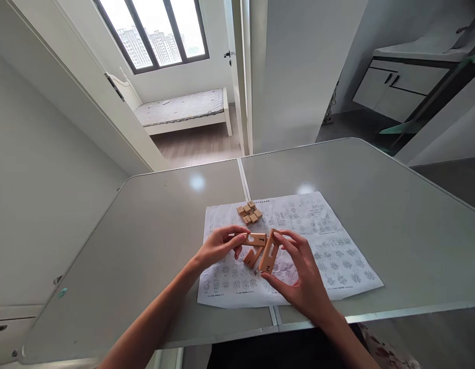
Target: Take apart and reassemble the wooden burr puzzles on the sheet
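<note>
A: Head view, hands?
B: Left hand (220, 247) pinches a wooden bar (257, 239) by its end. Right hand (301, 279) grips a second bar (269, 257), tilted, its top touching the first.
A: Anything else?
B: A small piece (252, 257) sits between the hands; can't tell who holds it. A block cluster (250, 212) lies just beyond the fingers, on a printed sheet (337, 256) on the table (145, 246).

Both bare forearms reach in from below and angle toward each other. The left hand (220, 247) lies palm-down, thumb and fingertips pinched together, pointing right. The right hand (299, 279) stands on edge, wrist bent, fingers curled leftward in a pinch.
</note>
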### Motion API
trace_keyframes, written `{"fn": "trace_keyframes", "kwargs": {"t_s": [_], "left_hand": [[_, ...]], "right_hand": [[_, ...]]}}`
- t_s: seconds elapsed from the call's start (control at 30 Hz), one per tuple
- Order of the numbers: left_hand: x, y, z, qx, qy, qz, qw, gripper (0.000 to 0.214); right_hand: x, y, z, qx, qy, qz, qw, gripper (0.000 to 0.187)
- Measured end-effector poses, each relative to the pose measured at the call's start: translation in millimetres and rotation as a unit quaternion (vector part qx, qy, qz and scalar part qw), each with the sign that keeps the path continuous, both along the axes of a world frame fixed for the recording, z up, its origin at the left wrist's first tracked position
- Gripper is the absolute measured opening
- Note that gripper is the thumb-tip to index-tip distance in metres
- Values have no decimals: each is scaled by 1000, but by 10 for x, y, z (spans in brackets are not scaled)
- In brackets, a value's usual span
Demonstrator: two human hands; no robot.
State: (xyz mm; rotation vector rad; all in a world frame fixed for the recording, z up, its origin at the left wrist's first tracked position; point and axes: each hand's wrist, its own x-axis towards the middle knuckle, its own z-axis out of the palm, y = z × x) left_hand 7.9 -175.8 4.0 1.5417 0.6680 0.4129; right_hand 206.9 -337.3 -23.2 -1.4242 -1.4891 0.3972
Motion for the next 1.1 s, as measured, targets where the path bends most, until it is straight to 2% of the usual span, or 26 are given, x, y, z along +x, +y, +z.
{"fn": "trace_keyframes", "kwargs": {"t_s": [0.17, 0.33, 0.5, 0.83, 1.1], "left_hand": [[31, -43, -8, -44, 2, -56, 997, 45], [8, -30, -40, -84, -7, -32, 996, 47], [7, -21, -20, -90, -1, -39, 995, 48], [32, -45, -25, -49, 0, -60, 997, 47], [40, -74, -76, 24, 26, -64, 997, 46]], "right_hand": [[1, -3, 7, -2, -7, 21, 1000, 74], [-6, 4, -24, 5, -11, 38, 999, 76], [-10, 21, -46, 15, -29, 40, 999, 81], [-12, 14, -86, -13, -36, 45, 998, 81], [-3, 34, -103, -18, -41, 35, 998, 78]]}}
